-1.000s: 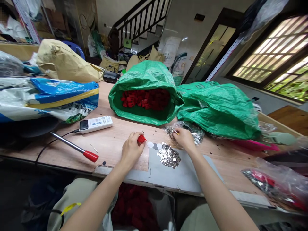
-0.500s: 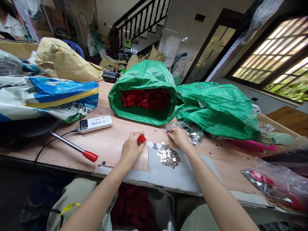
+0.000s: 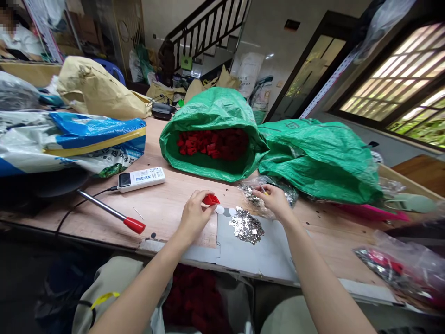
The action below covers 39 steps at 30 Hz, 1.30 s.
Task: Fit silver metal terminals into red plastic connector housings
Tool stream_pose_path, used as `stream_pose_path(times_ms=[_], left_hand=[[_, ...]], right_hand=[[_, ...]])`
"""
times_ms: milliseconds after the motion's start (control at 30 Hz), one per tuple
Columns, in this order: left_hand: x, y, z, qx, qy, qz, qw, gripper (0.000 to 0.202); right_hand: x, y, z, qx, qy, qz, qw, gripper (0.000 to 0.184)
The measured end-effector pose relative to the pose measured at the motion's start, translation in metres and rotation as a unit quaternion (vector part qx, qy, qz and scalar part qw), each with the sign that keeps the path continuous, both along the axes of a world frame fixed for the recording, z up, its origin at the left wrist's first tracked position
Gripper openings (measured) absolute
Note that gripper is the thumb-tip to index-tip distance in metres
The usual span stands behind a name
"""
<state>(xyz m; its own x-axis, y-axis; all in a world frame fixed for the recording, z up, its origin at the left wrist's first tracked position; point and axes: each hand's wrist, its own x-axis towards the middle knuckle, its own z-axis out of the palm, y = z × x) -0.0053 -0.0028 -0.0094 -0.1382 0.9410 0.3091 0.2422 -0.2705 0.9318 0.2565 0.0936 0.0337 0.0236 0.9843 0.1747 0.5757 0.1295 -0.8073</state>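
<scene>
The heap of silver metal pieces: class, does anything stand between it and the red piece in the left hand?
Nothing upright is visible between the red piece in the left hand and the heap of silver metal pieces. Only flat-looking white round spots, with a gray one among them, lie there.

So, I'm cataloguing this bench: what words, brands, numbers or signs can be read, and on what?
No text reads with certainty.
Blue-and-white plastic sack: dark, Chinese-looking characters, too blurred.
Flat white rectangular device: blue characters, too small.
Green woven-plastic sack on the right: faint marking, unreadable.
White upright sack in the background: faint print, unreadable.
</scene>
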Motion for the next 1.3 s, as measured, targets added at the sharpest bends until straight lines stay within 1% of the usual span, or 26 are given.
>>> stream_pose_path(times_ms=[100,167,200,267,333,433,567,667,767,833,867,967,1000,1033,1067,1100,1167,1233,1300], left_hand=[[0.001,-0.001,0.004,-0.009,-0.066,-0.06,0.996,0.032],[0.001,-0.001,0.006,-0.007,-0.078,-0.075,0.994,0.034],[0.001,-0.002,0.006,0.001,-0.073,-0.076,0.994,0.035],[0.002,-0.004,0.005,0.03,-0.051,-0.076,0.995,0.036],[0.003,-0.005,0.005,0.063,-0.018,-0.079,0.995,0.036],[0.006,-0.006,0.004,0.106,0.042,-0.081,0.99,0.034],[0.009,-0.007,0.003,0.141,0.094,-0.08,0.982,0.036],[0.01,-0.008,0.003,0.146,0.111,-0.077,0.98,0.039],[0.009,-0.01,0.005,0.152,0.119,-0.07,0.979,0.037],[0.009,-0.011,0.006,0.163,0.113,-0.074,0.977,0.036],[0.008,-0.011,0.007,0.171,0.107,-0.078,0.976,0.038],[0.008,-0.012,0.009,0.195,0.086,-0.086,0.973,0.043],[0.009,-0.012,0.009,0.2,0.08,-0.085,0.973,0.043],[0.009,-0.012,0.01,0.202,0.077,-0.081,0.973,0.042],[0.009,-0.012,0.01,0.203,0.076,-0.078,0.973,0.041],[0.009,-0.013,0.01,0.205,0.075,-0.075,0.973,0.041],[0.009,-0.013,0.011,0.209,0.078,-0.072,0.972,0.041],[0.008,-0.013,0.011,0.214,0.082,-0.074,0.971,0.041],[0.007,-0.014,0.011,0.22,0.088,-0.075,0.969,0.04]], right_hand=[[-0.014,-0.025,0.006,-0.036,0.075,0.026,0.996,0.059],[-0.03,-0.045,0.007,-0.052,0.122,0.043,0.99,0.056],[-0.039,-0.054,0.006,-0.058,0.151,0.05,0.986,0.054],[-0.057,-0.07,0.002,-0.068,0.237,0.059,0.967,0.051],[-0.073,-0.08,-0.003,-0.067,0.28,0.063,0.955,0.05],[-0.084,-0.085,-0.013,-0.051,0.264,0.054,0.962,0.046],[-0.085,-0.084,-0.023,-0.012,0.214,0.047,0.976,0.04],[-0.085,-0.084,-0.024,-0.005,0.19,0.053,0.98,0.036],[-0.086,-0.085,-0.022,-0.029,0.207,0.063,0.976,0.038],[-0.085,-0.085,-0.021,-0.075,0.256,0.069,0.961,0.043],[-0.085,-0.085,-0.02,-0.112,0.291,0.075,0.947,0.046],[-0.08,-0.085,-0.017,-0.244,0.384,0.121,0.882,0.047],[-0.079,-0.086,-0.016,-0.273,0.403,0.137,0.863,0.045],[-0.078,-0.086,-0.014,-0.29,0.414,0.149,0.85,0.044],[-0.076,-0.087,-0.013,-0.295,0.421,0.155,0.844,0.043],[-0.075,-0.088,-0.012,-0.293,0.424,0.158,0.842,0.042],[-0.074,-0.089,-0.012,-0.28,0.42,0.155,0.849,0.04],[-0.074,-0.089,-0.013,-0.263,0.404,0.149,0.863,0.038],[-0.075,-0.089,-0.017,-0.238,0.372,0.142,0.886,0.038]])
